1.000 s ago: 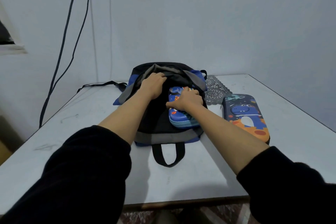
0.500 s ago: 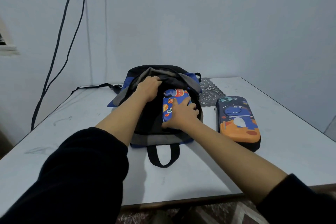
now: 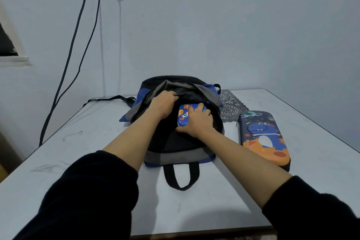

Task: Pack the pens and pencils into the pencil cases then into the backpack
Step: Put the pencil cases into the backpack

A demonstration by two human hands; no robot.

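Now | left hand (image 3: 163, 104) grips backpack (image 3: 173, 145) | right hand (image 3: 197, 123) grips pencil case (image 3: 183, 117)

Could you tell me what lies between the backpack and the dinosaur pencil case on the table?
Head view: a bare strip of table, with a grey lace mat at its far end.

Plain indoor room: bare wall (image 3: 214, 35), hanging cables (image 3: 77, 23), white table (image 3: 81, 152).

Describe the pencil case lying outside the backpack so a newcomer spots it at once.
On the white table, find the black backpack in the middle. To its right a pencil case lies on the tabletop. Unlike the blue case the right hand holds at the backpack's mouth, it shows a dinosaur over orange ground.
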